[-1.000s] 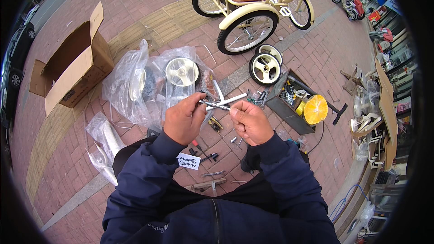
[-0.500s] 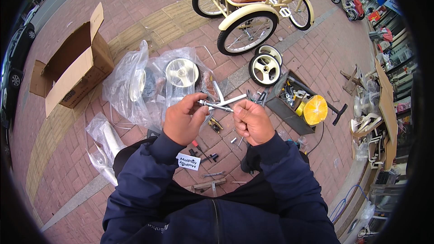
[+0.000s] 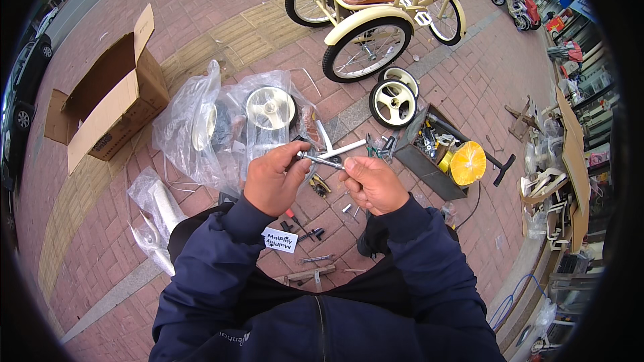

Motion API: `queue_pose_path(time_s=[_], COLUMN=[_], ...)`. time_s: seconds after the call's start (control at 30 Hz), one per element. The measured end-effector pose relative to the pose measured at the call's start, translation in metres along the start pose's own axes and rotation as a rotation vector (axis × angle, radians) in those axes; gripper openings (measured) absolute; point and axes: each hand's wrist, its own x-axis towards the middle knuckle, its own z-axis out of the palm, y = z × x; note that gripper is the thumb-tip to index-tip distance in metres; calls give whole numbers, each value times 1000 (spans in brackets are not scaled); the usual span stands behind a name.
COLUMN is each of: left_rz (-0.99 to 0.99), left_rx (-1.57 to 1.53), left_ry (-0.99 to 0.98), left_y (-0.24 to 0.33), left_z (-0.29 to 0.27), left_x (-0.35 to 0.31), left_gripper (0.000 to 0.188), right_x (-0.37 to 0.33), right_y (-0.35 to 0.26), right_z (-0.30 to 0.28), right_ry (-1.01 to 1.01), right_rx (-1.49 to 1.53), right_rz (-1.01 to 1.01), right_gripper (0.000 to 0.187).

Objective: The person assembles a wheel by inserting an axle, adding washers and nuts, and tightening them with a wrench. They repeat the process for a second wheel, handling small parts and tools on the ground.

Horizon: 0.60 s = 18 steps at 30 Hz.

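Observation:
A slim, shiny metal bolt-like rod (image 3: 324, 160) slants between my hands above the paving. My left hand (image 3: 274, 177) pinches its upper left end with thumb and fingers. At the lower right end my right hand (image 3: 372, 184) grips it between thumb and curled forefinger. Whether a nut sits on either end is too small to tell. Just beyond the rod, a white tube (image 3: 349, 149) lies on the ground, partly hidden by my fingers. Yellow-and-black pliers (image 3: 320, 185) rest beneath, between my hands.
Far left stands an open cardboard box (image 3: 121, 104); plastic-wrapped wheels (image 3: 270, 108) lie beside it. A metal toolbox (image 3: 429, 161) with a yellow tape roll (image 3: 467, 163) is right. Beyond are loose cream wheels (image 3: 393, 103) and a cream tricycle (image 3: 368, 32). Small tools (image 3: 315, 259) lie near my feet.
My right hand has shifted slightly left and down along the rod, its fingers a little changed. My left hand has barely moved and keeps its pinch.

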Motion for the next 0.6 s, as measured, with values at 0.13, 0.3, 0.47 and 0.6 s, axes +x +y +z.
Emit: queue_pose_path(time_s=[0.13,0.3,0.47,0.6], left_rz=[-45,-47,-5,49], left_rx=[35,-58,-65,64], left_ry=[-32,-18,-192,-335], left_y=[4,9,7,2], left_z=[-4,-1,-2,-3], left_x=[1,1,1,1], left_gripper=[25,28,26,21], right_x=[5,5,3,1], right_y=[8,8,6,5], right_z=[3,1,4,13], right_ry=[75,80,33,67], right_rx=[-39,-28,-110,-13], right_rz=[-156,-192,-160,-177], right_gripper=[17,15,15,18])
